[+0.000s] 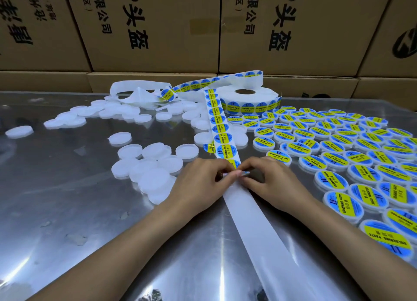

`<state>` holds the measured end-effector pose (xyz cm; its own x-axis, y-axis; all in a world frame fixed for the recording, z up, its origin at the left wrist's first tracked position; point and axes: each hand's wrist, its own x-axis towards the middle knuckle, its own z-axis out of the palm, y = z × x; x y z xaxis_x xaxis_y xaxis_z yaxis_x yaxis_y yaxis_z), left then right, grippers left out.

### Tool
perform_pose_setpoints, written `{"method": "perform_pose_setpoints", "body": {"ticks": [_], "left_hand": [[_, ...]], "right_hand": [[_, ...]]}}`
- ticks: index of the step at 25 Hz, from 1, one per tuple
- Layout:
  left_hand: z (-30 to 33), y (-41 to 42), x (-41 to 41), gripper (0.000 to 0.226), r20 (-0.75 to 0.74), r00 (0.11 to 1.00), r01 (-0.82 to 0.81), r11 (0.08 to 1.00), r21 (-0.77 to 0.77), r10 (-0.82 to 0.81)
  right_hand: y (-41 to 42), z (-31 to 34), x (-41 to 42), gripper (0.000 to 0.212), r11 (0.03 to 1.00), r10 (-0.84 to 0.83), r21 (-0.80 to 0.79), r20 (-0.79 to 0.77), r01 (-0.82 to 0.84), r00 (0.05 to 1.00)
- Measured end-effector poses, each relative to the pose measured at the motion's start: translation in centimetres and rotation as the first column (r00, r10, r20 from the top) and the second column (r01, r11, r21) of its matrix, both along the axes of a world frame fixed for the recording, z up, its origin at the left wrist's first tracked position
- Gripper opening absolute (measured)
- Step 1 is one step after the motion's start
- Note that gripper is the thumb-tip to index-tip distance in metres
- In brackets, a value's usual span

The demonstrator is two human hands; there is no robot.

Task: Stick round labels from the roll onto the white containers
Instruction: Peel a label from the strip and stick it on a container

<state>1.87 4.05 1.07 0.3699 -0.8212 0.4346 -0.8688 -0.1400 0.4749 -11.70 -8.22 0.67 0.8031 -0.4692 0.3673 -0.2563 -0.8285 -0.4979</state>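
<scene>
A strip of backing paper point(220, 129) carrying round blue-and-yellow labels runs from the roll point(250, 100) toward me. My left hand point(198, 183) and my right hand point(268, 179) meet on the strip, fingertips pinching at a label point(234, 164) at its near end. Bare backing paper point(259, 228) trails past my wrists. Several plain white containers point(146, 167) lie just left of my left hand. Labelled containers point(338, 151) fill the right side.
More unlabelled white containers point(94, 113) and crumpled used backing paper point(140, 95) lie at the back left of the shiny metal table point(67, 210). Cardboard boxes point(158, 30) form a wall behind the table.
</scene>
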Motion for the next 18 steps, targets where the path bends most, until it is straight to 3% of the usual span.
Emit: {"method": "perform_pose_setpoints", "body": {"ticks": [4,9,12,14,16,18], "left_hand": [[0.9,0.2,0.3,0.024,0.026,0.998,-0.061,0.99,-0.125,0.065],[2.4,0.7,1.3,0.023,-0.186,0.982,-0.115,0.898,-0.424,0.039],[3.0,0.9,1.2,0.014,-0.223,0.975,-0.107,0.855,-0.507,-0.01],[3.0,0.9,0.9,0.009,-0.179,0.982,-0.04,0.86,-0.508,-0.06],[2.9,0.9,0.5,0.01,-0.105,0.988,0.049,0.869,-0.493,-0.115],[2.8,0.8,0.4,0.021,-0.06,0.985,0.113,0.875,-0.47,-0.159]], "right_hand": [[-0.3,-0.2,0.1,0.024,0.999,-0.027,0.034,-0.053,0.029,0.998],[-0.4,-0.2,-0.1,0.057,0.991,-0.116,0.058,-0.109,0.123,0.987],[0.0,0.4,0.0,0.042,0.992,-0.125,0.01,0.072,0.125,0.989],[0.8,1.4,0.0,0.01,0.972,-0.131,0.223,0.273,0.069,0.953],[1.8,2.4,0.2,0.034,0.854,-0.109,0.517,0.277,-0.053,0.955],[2.4,2.8,0.5,0.042,0.739,-0.011,0.665,0.165,-0.103,0.986]]}}
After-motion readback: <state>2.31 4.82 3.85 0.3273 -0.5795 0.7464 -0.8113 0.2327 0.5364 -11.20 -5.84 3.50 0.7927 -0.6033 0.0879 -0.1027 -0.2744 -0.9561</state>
